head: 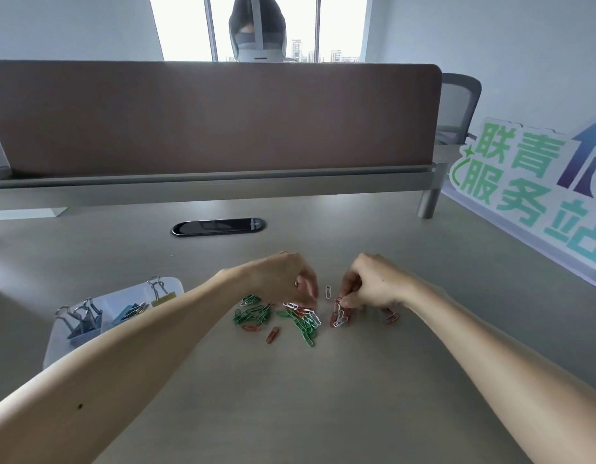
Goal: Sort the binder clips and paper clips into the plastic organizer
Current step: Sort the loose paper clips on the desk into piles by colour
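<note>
On the grey desk [323, 396], pinches a red and white bunch of paper clips [339, 314] in right hand [373, 284], to lift them. Curls left hand [283, 277] over loose pile [283, 318]; cannot tell if gripping. Keeps plastic organizer [55, 349], binder clips [80, 318] inside, close by left arm.

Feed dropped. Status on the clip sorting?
Right hand pinches a bunch of paper clips. Left hand on loose pile, grip unclear. Binder clips in organizer. Nothing blocking.
</note>
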A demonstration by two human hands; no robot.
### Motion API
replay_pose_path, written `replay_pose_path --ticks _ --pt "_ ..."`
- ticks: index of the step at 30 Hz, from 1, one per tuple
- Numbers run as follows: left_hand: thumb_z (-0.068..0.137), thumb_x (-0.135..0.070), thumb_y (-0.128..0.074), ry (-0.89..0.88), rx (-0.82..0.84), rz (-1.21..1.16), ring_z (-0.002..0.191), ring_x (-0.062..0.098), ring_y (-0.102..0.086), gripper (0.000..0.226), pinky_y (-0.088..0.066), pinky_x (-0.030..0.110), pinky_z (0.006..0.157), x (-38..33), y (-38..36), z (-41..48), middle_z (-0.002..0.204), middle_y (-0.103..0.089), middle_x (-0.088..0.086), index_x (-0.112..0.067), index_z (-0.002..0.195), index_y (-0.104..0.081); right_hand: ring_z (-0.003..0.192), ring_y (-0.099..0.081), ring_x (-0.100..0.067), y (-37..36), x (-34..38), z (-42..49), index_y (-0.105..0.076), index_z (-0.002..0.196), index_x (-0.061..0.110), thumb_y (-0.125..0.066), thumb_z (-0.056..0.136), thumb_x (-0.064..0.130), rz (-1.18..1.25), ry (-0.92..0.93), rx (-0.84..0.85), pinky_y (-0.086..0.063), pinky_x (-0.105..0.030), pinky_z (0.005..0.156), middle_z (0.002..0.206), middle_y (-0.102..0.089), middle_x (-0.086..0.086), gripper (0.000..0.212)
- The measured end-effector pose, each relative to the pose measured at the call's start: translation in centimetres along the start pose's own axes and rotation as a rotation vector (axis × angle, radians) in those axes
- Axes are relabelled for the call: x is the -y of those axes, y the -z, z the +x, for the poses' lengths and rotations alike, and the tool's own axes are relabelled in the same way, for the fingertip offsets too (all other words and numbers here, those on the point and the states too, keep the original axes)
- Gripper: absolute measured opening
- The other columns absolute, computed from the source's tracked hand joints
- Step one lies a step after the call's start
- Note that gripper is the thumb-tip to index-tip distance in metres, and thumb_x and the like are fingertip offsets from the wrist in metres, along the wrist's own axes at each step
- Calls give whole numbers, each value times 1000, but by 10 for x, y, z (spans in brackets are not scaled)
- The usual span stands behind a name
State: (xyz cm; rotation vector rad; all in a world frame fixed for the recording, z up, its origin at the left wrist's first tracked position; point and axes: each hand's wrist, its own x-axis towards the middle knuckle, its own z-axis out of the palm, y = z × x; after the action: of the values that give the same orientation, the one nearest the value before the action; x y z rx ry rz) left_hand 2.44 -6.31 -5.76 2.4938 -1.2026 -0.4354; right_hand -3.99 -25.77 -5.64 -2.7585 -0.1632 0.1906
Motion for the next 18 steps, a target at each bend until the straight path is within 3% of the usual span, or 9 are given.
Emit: replay_pose_path --ticks 3,6,9,13,18 --pt "79 -41 -69 -13 -50 22 60 -12 -53 14 -37 4 56 -9 -7 6 68 -63 -19 -30 87 -71 61 -61 -8 4 -7 -5 -75 76 17 -77 68 20 -10 -49 2 -45 -21 56 68 -71 4 9" --pt "79 -41 -68 9 -84 14 69 -3 -58 14 -48 20 71 -18 -14 14 71 -65 -17 -30 86 -71 55 -58 0 11 -15 -13 -71 70 23 -77 66 15 -2 -89 -9 -44 -18 53 59 -66 9 10" --pt "77 -43 -70 23 -81 -3 79 9 -62 15 -51 29 79 -27 -18 18 81 -68 -10 -30 86 -72 57 -60 -3 16 -23 -20 -72 70 23 -77 67 12 17 -128 -9 -47 -21 58 61 -68 6 13" --pt "78 -44 -68 21 -144 4 80 9 -60 21 -48 31 84 -39 -22 24 84 -67 -8 -29 92 -72 60 -61 -5 17 -26 -24 -72 71 22 -77 67 10 24 -142 -5 -46 -20 58 68 -72 1 13" --pt "73 -46 -73 53 -199 56 80 10 -55 26 -40 32 81 -56 -30 36 76 -60 -10 -28 91 -71 59 -61 -4 15 -28 -24 -70 67 28 -76 70 17 25 -146 -29 -42 -13 50 61 -68 8 13"
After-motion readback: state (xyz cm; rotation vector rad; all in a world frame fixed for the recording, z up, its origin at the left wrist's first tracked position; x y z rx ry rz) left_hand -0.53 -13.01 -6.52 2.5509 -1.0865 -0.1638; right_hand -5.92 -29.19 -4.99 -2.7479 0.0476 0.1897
